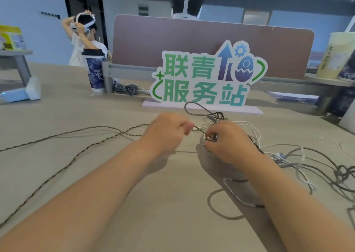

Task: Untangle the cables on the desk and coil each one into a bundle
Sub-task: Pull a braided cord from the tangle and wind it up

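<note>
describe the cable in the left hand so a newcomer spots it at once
Start at the sign with green lettering at the back of the desk; the hands work just before it. From the left hand, the braided cable runs leftward across the desk in long lines. It is speckled brown and tan, unlike the white and grey cables heaped by the right hand.

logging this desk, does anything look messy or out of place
A knot of white, grey and black cables sits at the right hand, spilling loose to its right. A braided cable pinched by the left hand trails across the desk. Nothing looks spilled.
</note>
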### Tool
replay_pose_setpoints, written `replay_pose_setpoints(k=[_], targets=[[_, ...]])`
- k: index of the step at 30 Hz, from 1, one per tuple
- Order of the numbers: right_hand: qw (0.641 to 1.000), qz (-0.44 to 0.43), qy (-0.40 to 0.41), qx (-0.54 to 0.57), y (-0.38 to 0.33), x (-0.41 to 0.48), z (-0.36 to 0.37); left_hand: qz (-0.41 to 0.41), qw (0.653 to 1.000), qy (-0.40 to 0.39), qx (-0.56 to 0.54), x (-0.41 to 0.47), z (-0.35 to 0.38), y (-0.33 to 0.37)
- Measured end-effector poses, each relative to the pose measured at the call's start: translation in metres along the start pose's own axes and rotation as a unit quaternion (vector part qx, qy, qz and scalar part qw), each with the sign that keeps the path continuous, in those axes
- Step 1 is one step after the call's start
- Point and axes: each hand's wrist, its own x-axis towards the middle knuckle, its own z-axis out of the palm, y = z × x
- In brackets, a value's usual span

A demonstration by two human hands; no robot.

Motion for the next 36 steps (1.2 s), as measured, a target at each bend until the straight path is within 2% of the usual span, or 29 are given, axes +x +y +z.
replay_pose_setpoints(k=[4, 8, 11, 13, 17, 21, 22, 23, 26, 29, 32, 34, 36], targets=[[0.998, 0.058, 0.02, -0.011, 0.009, 0.003, -0.001, -0.062, 0.992, 0.103, 0.035, 0.003, -0.027, -0.009], [0.995, 0.096, -0.009, 0.007, 0.023, 0.005, -0.001, -0.119, 0.978, 0.161, 0.052, 0.003, -0.039, -0.019], [0.992, 0.124, -0.009, 0.016, 0.039, 0.001, -0.004, -0.191, 0.948, 0.256, 0.016, 0.0, -0.058, -0.034], [0.989, 0.148, -0.002, -0.001, 0.051, -0.002, -0.007, -0.245, 0.925, 0.289, 0.02, -0.005, -0.072, -0.051], [0.976, 0.213, 0.004, -0.043, 0.067, -0.005, -0.013, -0.336, 0.907, 0.236, 0.092, -0.012, -0.078, -0.085], [0.974, 0.221, -0.004, -0.044, 0.062, -0.003, -0.013, -0.382, 0.894, 0.094, 0.215, -0.008, -0.061, -0.086], [0.975, 0.216, -0.006, -0.045, 0.059, -0.003, -0.014, -0.36, 0.9, 0.083, 0.233, -0.005, -0.056, -0.079], [0.977, 0.208, -0.006, -0.042, 0.057, -0.002, -0.014, -0.309, 0.92, 0.085, 0.225, -0.001, -0.051, -0.071], [0.985, 0.17, -0.014, -0.004, 0.047, -0.003, -0.015, -0.127, 0.983, 0.059, 0.121, -0.001, -0.026, -0.037], [0.995, 0.084, -0.039, 0.026, 0.035, -0.007, -0.017, -0.059, 0.997, -0.029, 0.028, -0.009, 0.003, -0.005], [0.998, -0.002, -0.06, 0.026, 0.027, -0.006, -0.014, 0.035, 0.99, -0.097, 0.099, -0.013, 0.023, 0.011], [0.998, -0.011, -0.06, 0.021, 0.028, -0.004, -0.01, 0.052, 0.989, -0.08, 0.109, -0.01, 0.022, 0.014], [0.998, 0.014, -0.048, 0.035, 0.03, -0.003, -0.01, -0.004, 0.998, -0.018, 0.053, -0.007, 0.013, 0.009]])
